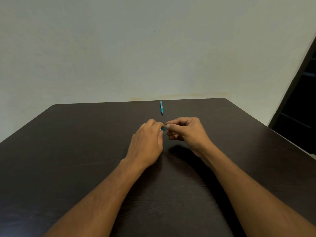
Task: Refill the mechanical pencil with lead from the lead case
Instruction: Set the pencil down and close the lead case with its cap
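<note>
A teal mechanical pencil (161,107) lies on the dark table near its far edge, pointing roughly away from me, with no hand on it. Closer to me, my left hand (147,141) and my right hand (185,132) meet above the table's middle. Both pinch a small bluish lead case (163,128), of which only a sliver shows between the fingertips. My left hand wraps most of the case; my right thumb and forefinger grip its right end. Whether the case is open I cannot tell.
The dark wooden table (68,151) ends at a pale wall behind. A dark shelf or door frame (301,100) stands past the table's right edge.
</note>
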### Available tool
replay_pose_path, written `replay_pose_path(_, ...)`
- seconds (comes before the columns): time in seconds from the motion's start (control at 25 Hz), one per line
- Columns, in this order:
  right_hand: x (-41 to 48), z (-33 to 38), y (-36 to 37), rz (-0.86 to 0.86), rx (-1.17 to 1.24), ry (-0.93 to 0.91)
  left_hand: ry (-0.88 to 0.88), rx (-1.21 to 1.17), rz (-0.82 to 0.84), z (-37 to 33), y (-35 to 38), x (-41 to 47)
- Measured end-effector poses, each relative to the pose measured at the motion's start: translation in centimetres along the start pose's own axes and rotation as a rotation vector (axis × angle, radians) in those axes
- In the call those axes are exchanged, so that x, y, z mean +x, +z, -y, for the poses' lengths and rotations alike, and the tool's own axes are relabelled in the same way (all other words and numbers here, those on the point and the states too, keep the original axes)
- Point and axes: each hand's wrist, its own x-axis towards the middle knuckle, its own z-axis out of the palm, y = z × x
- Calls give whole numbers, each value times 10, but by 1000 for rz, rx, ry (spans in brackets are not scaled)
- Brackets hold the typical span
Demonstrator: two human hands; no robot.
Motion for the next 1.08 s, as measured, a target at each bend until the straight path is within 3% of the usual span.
replay_pose_path(0.24, 2, -1, 5, -24, -137, -51, -20, 26, -17, -2, 1, -1)
replay_pose_path(1.08, 3, 1, -3, 89, 322, 208, -75, -94, -40, 1, 0, 0)
